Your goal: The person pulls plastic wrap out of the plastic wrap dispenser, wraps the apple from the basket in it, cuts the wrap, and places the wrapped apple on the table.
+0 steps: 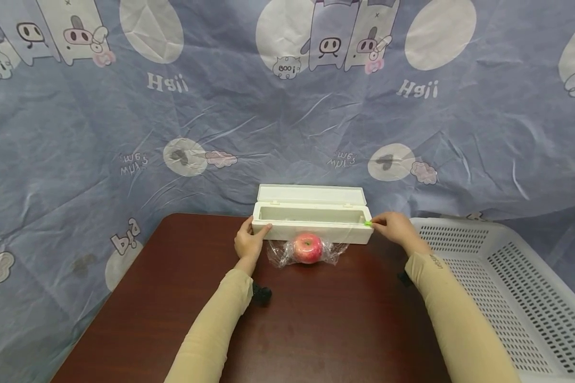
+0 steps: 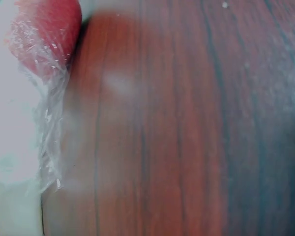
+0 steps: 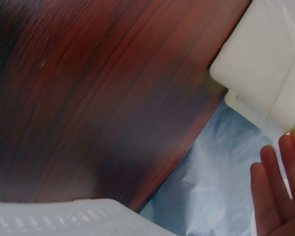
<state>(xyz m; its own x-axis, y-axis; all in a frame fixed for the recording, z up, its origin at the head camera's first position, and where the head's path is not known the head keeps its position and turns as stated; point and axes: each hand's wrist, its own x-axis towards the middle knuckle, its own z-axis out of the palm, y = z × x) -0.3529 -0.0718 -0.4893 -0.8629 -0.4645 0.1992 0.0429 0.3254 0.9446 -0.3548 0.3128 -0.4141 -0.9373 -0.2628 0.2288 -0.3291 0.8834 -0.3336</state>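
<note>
A long white cling film dispenser (image 1: pixel 287 232) stands at the table's far edge, its lid (image 1: pixel 311 194) tipped back. In front of it sits a red apple (image 1: pixel 308 248), with crinkled clear film (image 1: pixel 279 254) spread to both sides. My left hand (image 1: pixel 249 244) grips the dispenser's left end, thumb over the front edge. At the opposite end, my right hand (image 1: pixel 396 229) pinches a small green slider (image 1: pixel 368 223) on the front rim. The left wrist view shows the apple (image 2: pixel 59 29) and film (image 2: pixel 50 142) but no hand. Fingers (image 3: pixel 275 182) appear beside the dispenser (image 3: pixel 255 61) in the right wrist view.
A white perforated basket (image 1: pixel 474 250) stands to the right, under the right forearm. The dark brown wooden table (image 1: pixel 326 324) ends at a blue-grey printed cloth (image 1: pixel 287 133) hanging behind it.
</note>
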